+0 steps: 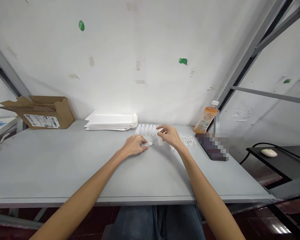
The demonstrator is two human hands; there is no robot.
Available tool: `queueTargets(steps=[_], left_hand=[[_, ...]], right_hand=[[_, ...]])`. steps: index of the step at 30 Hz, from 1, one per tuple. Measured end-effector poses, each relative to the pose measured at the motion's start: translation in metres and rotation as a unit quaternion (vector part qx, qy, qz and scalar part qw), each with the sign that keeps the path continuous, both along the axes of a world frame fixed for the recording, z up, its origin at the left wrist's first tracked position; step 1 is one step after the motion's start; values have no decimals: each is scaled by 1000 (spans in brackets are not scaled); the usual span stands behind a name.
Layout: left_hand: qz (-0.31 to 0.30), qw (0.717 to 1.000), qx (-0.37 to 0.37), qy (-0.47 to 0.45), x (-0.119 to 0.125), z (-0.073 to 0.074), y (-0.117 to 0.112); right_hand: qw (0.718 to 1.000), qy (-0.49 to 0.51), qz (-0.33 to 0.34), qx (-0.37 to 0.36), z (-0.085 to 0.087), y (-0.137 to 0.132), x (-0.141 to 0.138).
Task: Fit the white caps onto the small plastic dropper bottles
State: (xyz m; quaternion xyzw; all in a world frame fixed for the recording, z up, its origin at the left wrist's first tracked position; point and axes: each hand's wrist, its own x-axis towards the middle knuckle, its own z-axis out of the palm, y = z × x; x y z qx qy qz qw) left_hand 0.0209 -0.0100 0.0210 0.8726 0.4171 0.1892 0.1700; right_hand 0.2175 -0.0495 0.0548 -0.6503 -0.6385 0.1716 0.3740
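Note:
My left hand [135, 145] is closed round a small whitish tube-shaped piece [147, 144], which lies low over the table and points right. A thin white loop [153, 144] shows at its tip. My right hand [169, 135] has thumb and forefinger bent around the top of a small translucent tube-like piece [160, 140], which hangs below the fingertips. Just behind both hands stands a row of several small white bottles [146, 130]. To the right of my right hand lies a loose heap of white loops or strings [188, 141], partly hidden by my wrist.
On the grey table [65, 163] an opened cardboard box [50, 113] stands at the back left. A stack of white envelopes [110, 121] lies by the wall. An orange drink bottle [207, 117] and a dark blurred flat object [211, 147] are at the right.

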Motion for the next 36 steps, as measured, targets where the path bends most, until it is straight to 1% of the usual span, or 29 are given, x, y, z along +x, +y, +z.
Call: queueTargets(steps=[3,6,9,13,16,20,23,26,32,36], left_hand=[[-15,1000,-12,-16,0,-1,0],[-26,999,-20,-16,1,-3,-1],[-23,1000,-13,-5,2,-4,-2],[-22,1000,14,-5,1,-4,-2],[-16,999,28,-36,1,-2,-3],[-7,996,18,-90,4,3,-5],[-6,992,8,-123,5,4,-4],[3,987,-11,-160,5,5,-2],[-17,976,-55,-210,5,11,-5],[-27,969,-61,-236,7,11,-6]], right_hand=[[999,24,-8,32,-3,3,3],[998,39,-4,47,-3,3,3],[998,49,7,43,-3,2,0],[997,70,30,27,-4,1,-5],[993,99,62,19,-6,0,-9],[980,163,112,25,-6,-3,-16],[969,208,128,37,-6,-4,-20],[963,234,126,50,-6,-2,-22],[959,248,121,59,-7,1,-19],[969,196,121,91,-11,3,-17]])
